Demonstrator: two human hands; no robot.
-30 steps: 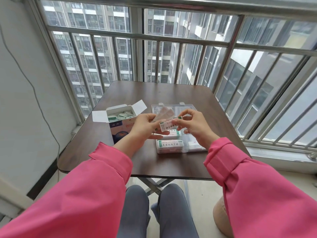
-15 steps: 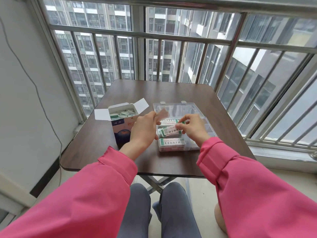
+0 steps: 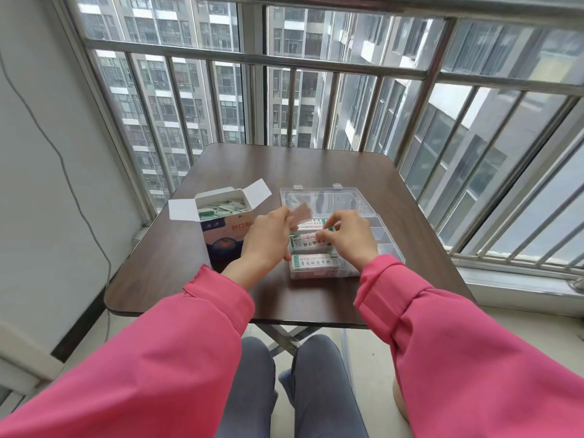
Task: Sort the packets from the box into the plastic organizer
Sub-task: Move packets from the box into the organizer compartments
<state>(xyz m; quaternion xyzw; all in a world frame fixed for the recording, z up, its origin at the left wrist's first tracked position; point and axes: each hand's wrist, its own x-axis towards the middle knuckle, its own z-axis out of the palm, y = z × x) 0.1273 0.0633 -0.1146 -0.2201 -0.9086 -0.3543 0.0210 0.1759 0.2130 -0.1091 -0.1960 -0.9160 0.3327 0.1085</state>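
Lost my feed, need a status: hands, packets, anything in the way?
Left hand holds spare packets. Right hand pinches a packet into the organizer. Box open, more inside. Nothing in the way.

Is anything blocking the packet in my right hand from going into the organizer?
Nothing visible blocks it. The organizer lies open, lid back, and the right hand holds the packet right over the middle left compartment. The left hand stays beside it.
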